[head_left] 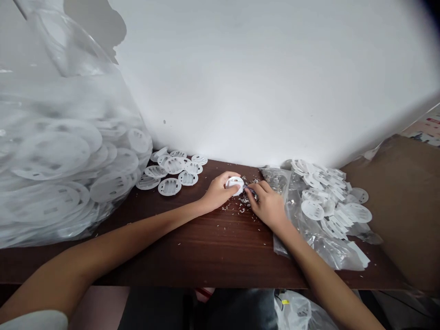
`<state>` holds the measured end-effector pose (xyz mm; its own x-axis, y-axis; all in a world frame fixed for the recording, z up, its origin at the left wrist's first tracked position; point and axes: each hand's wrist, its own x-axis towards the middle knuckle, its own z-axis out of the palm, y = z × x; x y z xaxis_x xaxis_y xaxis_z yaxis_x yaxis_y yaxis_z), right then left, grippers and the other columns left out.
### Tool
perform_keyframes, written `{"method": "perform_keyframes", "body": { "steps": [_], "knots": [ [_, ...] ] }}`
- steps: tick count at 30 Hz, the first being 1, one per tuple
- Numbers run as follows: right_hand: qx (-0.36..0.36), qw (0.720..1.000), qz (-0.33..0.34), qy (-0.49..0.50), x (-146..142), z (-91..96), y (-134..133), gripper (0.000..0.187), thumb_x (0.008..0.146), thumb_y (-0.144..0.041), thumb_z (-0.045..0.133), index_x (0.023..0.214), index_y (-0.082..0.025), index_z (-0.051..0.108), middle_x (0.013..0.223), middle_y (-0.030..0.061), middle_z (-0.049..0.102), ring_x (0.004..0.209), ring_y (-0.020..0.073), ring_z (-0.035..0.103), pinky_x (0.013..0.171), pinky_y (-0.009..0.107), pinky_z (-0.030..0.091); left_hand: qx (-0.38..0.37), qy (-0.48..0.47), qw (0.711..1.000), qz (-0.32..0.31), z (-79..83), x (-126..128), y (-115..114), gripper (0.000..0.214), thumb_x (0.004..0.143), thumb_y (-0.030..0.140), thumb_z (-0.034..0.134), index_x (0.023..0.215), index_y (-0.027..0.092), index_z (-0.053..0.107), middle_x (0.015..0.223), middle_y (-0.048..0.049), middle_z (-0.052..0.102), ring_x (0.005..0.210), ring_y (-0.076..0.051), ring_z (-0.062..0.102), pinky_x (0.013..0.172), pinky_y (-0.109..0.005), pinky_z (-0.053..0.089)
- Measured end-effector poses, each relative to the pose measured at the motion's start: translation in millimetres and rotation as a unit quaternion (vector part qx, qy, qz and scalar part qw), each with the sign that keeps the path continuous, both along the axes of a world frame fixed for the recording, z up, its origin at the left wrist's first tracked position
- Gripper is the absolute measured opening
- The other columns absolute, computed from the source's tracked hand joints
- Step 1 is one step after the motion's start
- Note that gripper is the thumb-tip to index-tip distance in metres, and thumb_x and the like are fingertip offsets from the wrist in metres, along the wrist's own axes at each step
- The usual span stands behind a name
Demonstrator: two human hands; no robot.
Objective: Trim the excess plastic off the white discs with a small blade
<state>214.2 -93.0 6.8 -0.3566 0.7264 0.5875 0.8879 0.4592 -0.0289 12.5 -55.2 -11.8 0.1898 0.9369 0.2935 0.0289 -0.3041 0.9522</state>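
Between thumb and fingers, my left hand (pixel 219 192) grips a round white plastic disc (pixel 234 183) with a slot in it, just above the table. My right hand (pixel 268 201) is closed around a small dark tool (pixel 250 189), whose tip is at the disc's right edge; its kind is too small to make out. Tiny white and metallic bits (pixel 242 204) lie scattered under and around both hands. To the left of my left hand, several similar slotted discs (pixel 169 186) rest loosely on the table.
A large clear bag (pixel 51 174) full of white discs fills the left side. At right, a heap of white discs (pixel 323 197) lies on a flattened plastic bag (pixel 309 243) beside a brown cardboard box (pixel 395 206). The brown table (pixel 206 256) meets a white wall (pixel 240 82).
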Motion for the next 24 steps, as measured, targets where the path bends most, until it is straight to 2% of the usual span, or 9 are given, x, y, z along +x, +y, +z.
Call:
{"method": "perform_keyframes", "body": {
  "steps": [3,6,8,10,12,16,19,24],
  "knots": [
    [0.034,0.993,-0.021,-0.113,-6.0,2.0,-5.2,0.025,0.107,-0.028,0.046,0.100,-0.020,0.068,0.091,0.0067,0.068,0.078,0.0184,0.063,0.058,0.028,0.035,0.006,0.017,1.000,0.022,-2.1,2.0,0.5,0.034,0.082,0.025,0.074,0.115,0.021,0.071,0.110,-0.0076,0.075,0.097,-0.021,0.069,0.084,-0.033,0.055],
    [0.046,0.976,-0.020,-0.210,-14.9,9.9,-11.7,0.024,0.104,-0.014,0.043,0.101,-0.018,0.067,0.092,0.0079,0.068,0.080,0.0199,0.061,0.060,0.030,0.035,0.000,0.034,0.999,0.031,-3.4,3.5,0.8,0.032,0.083,0.028,0.075,0.114,0.021,0.069,0.106,-0.0068,0.076,0.093,-0.020,0.070,0.082,-0.033,0.055],
    [0.039,0.970,-0.016,-0.241,-19.3,15.2,-13.5,0.026,0.103,-0.010,0.042,0.103,-0.018,0.067,0.093,0.0085,0.068,0.079,0.0205,0.060,0.060,0.031,0.036,-0.007,0.034,0.999,0.033,-3.5,4.1,0.8,0.033,0.083,0.030,0.076,0.113,0.021,0.068,0.104,-0.0066,0.076,0.092,-0.020,0.070,0.081,-0.033,0.055],
    [0.025,0.973,-0.010,-0.230,-19.2,18.2,-11.7,0.027,0.103,-0.011,0.041,0.105,-0.019,0.068,0.094,0.0091,0.068,0.080,0.0210,0.060,0.061,0.031,0.038,-0.012,0.021,0.999,0.032,-3.0,4.4,0.5,0.034,0.083,0.030,0.076,0.114,0.021,0.067,0.102,-0.0068,0.076,0.092,-0.020,0.070,0.082,-0.033,0.055],
    [0.010,0.985,-0.004,-0.172,-13.5,19.1,-6.8,0.026,0.104,-0.018,0.042,0.107,-0.020,0.068,0.096,0.0101,0.068,0.082,0.0213,0.061,0.062,0.030,0.039,-0.021,0.001,1.000,0.023,-1.9,4.4,0.0,0.035,0.083,0.030,0.077,0.114,0.020,0.066,0.103,-0.0074,0.076,0.091,-0.020,0.070,0.082,-0.034,0.055],
    [-0.025,0.999,-0.011,0.042,7.0,21.1,3.9,0.030,0.105,-0.040,0.045,0.113,-0.023,0.069,0.106,0.0104,0.069,0.081,0.0228,0.063,0.066,0.033,0.046,-0.051,-0.040,0.998,-0.006,1.6,3.5,-0.5,0.038,0.083,0.027,0.076,0.118,0.019,0.063,0.106,-0.0083,0.075,0.092,-0.020,0.070,0.083,-0.035,0.057],
    [-0.040,0.984,-0.013,0.172,18.8,25.9,8.3,0.033,0.103,-0.045,0.047,0.108,-0.022,0.070,0.105,0.0102,0.069,0.087,0.0252,0.063,0.075,0.039,0.049,-0.084,-0.076,0.993,-0.022,4.8,2.0,-0.2,0.039,0.085,0.028,0.076,0.120,0.020,0.062,0.109,-0.0090,0.074,0.095,-0.021,0.071,0.080,-0.035,0.059],
    [-0.073,0.957,-0.009,0.280,24.3,28.0,13.7,0.034,0.101,-0.050,0.051,0.096,-0.021,0.070,0.095,0.0076,0.071,0.086,0.0238,0.062,0.077,0.039,0.048,-0.143,-0.126,0.981,-0.022,8.9,0.0,0.9,0.050,0.082,0.029,0.080,0.127,0.025,0.060,0.130,-0.0103,0.066,0.109,-0.025,0.069,0.075,-0.032,0.062]
  ]
}}
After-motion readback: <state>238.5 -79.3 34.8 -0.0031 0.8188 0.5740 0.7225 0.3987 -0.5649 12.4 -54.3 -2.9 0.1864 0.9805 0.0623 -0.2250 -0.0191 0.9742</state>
